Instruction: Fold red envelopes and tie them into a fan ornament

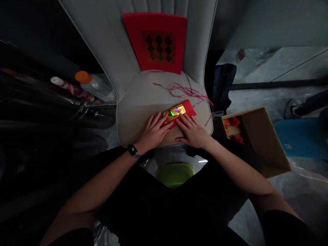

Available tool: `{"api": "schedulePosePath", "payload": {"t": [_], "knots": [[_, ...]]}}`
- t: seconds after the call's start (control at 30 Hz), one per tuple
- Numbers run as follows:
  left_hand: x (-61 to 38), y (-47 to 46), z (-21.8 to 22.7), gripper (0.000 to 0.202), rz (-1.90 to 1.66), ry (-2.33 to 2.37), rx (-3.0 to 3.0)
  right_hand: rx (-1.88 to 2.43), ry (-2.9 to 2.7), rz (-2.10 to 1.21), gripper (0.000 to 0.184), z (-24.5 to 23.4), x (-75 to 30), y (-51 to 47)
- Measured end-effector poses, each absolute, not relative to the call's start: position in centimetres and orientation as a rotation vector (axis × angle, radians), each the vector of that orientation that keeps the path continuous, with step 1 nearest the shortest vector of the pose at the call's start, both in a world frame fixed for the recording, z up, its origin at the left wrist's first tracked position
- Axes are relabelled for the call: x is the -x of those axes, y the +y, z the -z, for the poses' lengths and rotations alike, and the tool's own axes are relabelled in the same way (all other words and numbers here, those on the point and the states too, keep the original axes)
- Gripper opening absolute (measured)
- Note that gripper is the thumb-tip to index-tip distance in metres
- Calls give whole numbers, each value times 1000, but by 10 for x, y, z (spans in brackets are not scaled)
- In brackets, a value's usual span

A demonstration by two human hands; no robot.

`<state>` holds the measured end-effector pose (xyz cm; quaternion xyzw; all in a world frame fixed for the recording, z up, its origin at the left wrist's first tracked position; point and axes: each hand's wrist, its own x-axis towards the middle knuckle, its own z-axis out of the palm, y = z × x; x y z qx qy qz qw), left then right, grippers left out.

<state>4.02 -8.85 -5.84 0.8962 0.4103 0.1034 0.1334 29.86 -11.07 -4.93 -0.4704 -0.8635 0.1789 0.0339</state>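
Observation:
A folded red paper piece with a shiny gold patterned strip (177, 110) lies on the pale chair seat (138, 102). My left hand (153, 132) rests flat over its left end, fingers stretched out. Over the lower right part lies my right hand (192, 131), its fingers also extended and pressing down. Just beyond the paper is a loose tangle of pink-red string (188, 91). Against the chair's backrest leans a stack of red sheets (159, 21) with a gold panel of coloured diamonds.
On the left stand a white-capped bottle (69, 88) and an orange-capped clear bottle (96, 86). An open cardboard box (266, 140) holding red and gold folded paper pieces sits at right, beside a blue stool (302, 136). A green container (175, 174) is below the seat. Another person's shoe (294, 108) shows far right.

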Motion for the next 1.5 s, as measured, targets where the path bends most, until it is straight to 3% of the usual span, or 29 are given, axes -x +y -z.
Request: {"api": "schedulePosePath", "payload": {"t": [0.13,0.33,1.0,1.5], "knots": [[-41,-87,55,48,-281,1215,-2591,1458,-2671,-512,86,45,-301,-107],[-35,-86,58,62,-286,1285,-2545,1454,-2692,-530,84,45,-302,-104],[-25,-77,48,49,-221,1224,-2530,1453,-2703,-577,82,43,-305,-103],[-13,-71,53,57,-146,1259,-2503,1474,-2710,-594,82,40,-303,-102]]}}
